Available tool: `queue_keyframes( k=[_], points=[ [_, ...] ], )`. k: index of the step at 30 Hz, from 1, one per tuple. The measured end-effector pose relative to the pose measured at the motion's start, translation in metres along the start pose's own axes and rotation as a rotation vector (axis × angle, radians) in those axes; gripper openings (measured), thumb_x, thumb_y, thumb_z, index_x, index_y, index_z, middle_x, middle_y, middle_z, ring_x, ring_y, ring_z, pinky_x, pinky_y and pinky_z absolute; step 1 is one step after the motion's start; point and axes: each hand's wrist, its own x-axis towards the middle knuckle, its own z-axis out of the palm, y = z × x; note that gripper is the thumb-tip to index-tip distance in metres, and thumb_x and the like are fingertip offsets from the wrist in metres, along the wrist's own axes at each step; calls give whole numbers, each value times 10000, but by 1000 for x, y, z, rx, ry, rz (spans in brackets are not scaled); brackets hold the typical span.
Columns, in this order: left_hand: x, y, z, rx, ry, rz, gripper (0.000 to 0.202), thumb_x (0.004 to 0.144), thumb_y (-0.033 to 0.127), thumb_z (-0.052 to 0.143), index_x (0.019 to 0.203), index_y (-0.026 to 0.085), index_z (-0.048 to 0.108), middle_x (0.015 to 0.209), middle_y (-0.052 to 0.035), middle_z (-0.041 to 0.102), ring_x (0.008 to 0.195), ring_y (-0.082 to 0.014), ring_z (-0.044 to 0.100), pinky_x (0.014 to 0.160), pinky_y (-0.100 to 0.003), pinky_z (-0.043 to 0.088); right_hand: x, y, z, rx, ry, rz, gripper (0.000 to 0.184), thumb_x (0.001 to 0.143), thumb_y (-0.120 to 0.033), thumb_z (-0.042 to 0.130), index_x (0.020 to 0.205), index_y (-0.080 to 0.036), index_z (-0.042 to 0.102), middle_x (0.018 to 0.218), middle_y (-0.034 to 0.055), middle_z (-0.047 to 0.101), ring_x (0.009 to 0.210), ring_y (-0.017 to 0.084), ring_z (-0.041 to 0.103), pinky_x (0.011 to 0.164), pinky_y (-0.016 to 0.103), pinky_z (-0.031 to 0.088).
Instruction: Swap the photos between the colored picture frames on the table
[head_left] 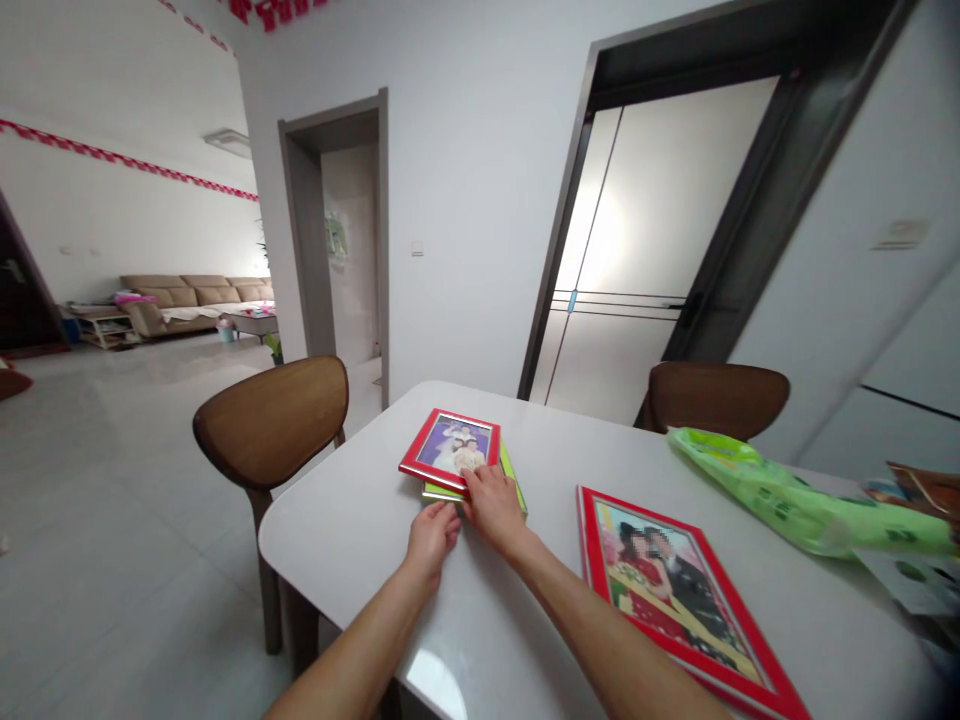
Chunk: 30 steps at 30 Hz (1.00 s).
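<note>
Step in hand, as I judge it: handling a small red frame point(450, 446), which lies over a green frame point(508, 462) on the bench point(555, 440), left of the large red frame point(667, 590). Right hand point(495, 508) grips the small red frame's near corner. Left hand point(433, 543), loosely curled, sits just beside; contact cannot be confirmed. Next move seemingly calls for steady fingers.

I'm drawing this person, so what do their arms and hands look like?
The left hand and right hand have no gloves. The forearms are uncovered as far as they show: no sleeves, watch or bracelet to draw. I can't tell about rings.
</note>
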Motion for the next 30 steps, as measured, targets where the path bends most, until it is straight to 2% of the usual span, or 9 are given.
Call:
queue_keyframes(
  k=[4,8,13,16,19,21,23,27,30],
  points=[
    [-6,4,-1,-176,11,26,235,846,277,474,1037,142,488,1013,-56,532,832,-172,554,703,-356,470,-32,-14,-7,24,-43,-69,224,671,-218,537,889,-196,581,884,73,572,882,217,469,763,343,341],
    [-30,6,4,-288,24,138,207,778,234,541,942,106,544,847,-57,617,764,-180,596,689,-301,474,-72,-18,-21,149,-42,-66,283,706,-299,515,970,-207,560,958,62,572,918,197,483,813,337,359],
    [-88,17,6,-233,-62,218,265,680,206,610,932,130,581,854,-52,657,839,-227,598,773,-307,450,-95,-4,-51,744,167,333,543,726,-444,457,1212,-215,377,1249,88,413,1142,220,368,913,399,328],
    [-124,28,1,119,-207,377,265,745,166,524,1006,153,570,978,-59,630,921,-229,568,816,-314,435,-105,-4,-73,1128,224,564,609,727,-494,440,1269,-276,269,1292,51,375,1147,208,379,872,383,381],
    [-148,31,-8,568,-360,728,425,750,96,454,1168,174,459,1167,-86,519,1052,-236,487,888,-330,396,-119,-11,-91,1407,285,664,601,720,-499,456,1262,-332,259,1275,12,410,1106,197,436,801,352,441],
    [-156,26,-15,801,-450,1009,552,730,75,442,1263,152,325,1238,-130,440,1126,-246,411,932,-344,355,-128,-15,-97,1489,277,696,597,723,-502,446,1265,-333,260,1215,17,483,1039,198,500,764,349,462],
    [-160,16,-21,1031,-511,1197,584,756,81,420,1303,123,221,1236,-168,427,1148,-248,371,929,-341,360,-135,-15,-97,1468,206,719,609,719,-505,437,1269,-290,286,1107,43,573,943,212,564,745,363,470],
    [-159,-9,-29,1416,-495,1297,404,854,100,342,1256,105,309,1164,-158,499,1107,-243,414,868,-301,425,-141,-6,-83,1307,-9,736,640,663,-439,512,1235,-189,375,917,84,659,787,236,622,704,387,479],
    [-157,-26,-32,1543,-493,1315,325,864,98,331,1182,98,401,1144,-147,517,1076,-251,451,847,-311,447,-142,4,-65,1204,-121,682,644,648,-348,531,1236,-149,359,935,100,650,793,228,620,701,374,479]
  ],
)
